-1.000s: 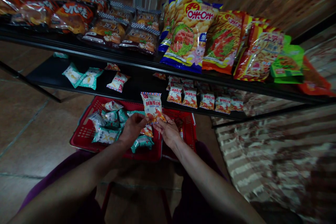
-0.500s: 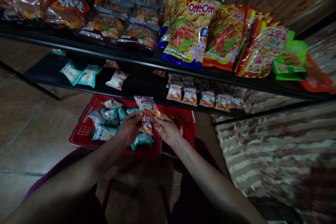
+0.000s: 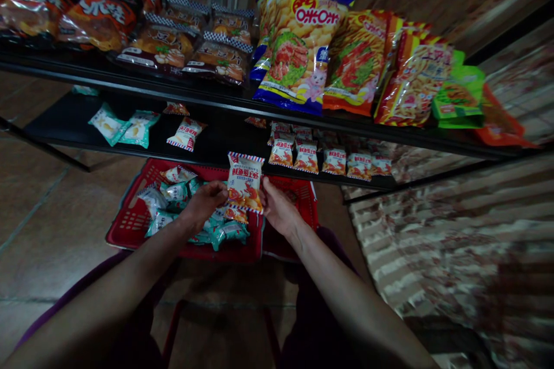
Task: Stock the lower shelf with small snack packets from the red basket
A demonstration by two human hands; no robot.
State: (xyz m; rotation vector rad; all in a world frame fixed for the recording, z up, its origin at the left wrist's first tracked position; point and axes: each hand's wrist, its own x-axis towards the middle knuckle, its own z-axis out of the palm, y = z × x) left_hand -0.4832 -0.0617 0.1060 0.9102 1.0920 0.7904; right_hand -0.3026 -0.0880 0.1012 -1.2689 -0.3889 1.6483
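A small white and orange snack packet (image 3: 244, 182) is held upright above the red baskets, its printed face toward me. My right hand (image 3: 277, 206) grips its right edge between thumb and fingers. At the packet's lower left edge, my left hand (image 3: 208, 202) is closed with its fingertips on the wrapper. Beneath the hands, the left red basket (image 3: 125, 216) holds several teal packets (image 3: 229, 232) and a few orange and white ones. The right red basket (image 3: 308, 207) stands beside it, partly hidden by my right hand.
The lower black shelf (image 3: 216, 135) carries teal packets (image 3: 139, 128) at left and several orange and white packets (image 3: 307, 155) at right. Larger bags (image 3: 298, 46) line the upper shelf (image 3: 173, 89) above the hands. A striped, crinkled surface (image 3: 415, 242) lies at right.
The packet has turned from tilted to upright, facing me. My right hand has shifted to its side, and my left hand has moved slightly left. The whole view has shifted a little.
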